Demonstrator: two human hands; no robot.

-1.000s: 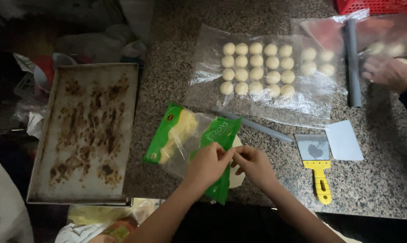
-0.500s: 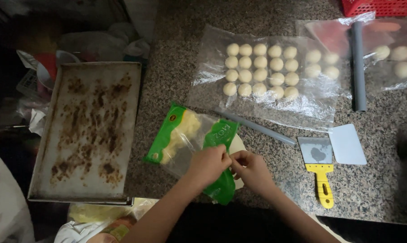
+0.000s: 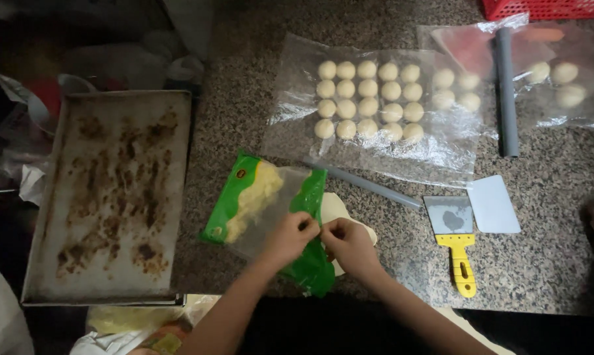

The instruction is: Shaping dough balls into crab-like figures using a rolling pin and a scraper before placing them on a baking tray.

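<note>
Green-edged and clear in the middle, the plastic bag (image 3: 264, 210) lies on the speckled stone counter (image 3: 244, 118) just right of the stained baking tray (image 3: 110, 197), with pale yellow filling bunched toward its far end. We have our left hand (image 3: 289, 236) and right hand (image 3: 347, 243) side by side at its near edge, fingertips pinched together on what looks like the film itself, though we cannot tell whether a bit of filling is caught between them. We judge the bag light, limp and rather slippery, the filling soft enough to squash, so the printed green border near the opening is the surest place to grip. Under the bag's right edge a flattened piece of dough (image 3: 340, 210) peeks out, touching it. Beyond sit rows of dough balls (image 3: 368, 98) on plastic sheet, a grey rolling rod (image 3: 369, 185) and a yellow-handled scraper (image 3: 456, 240).
</note>
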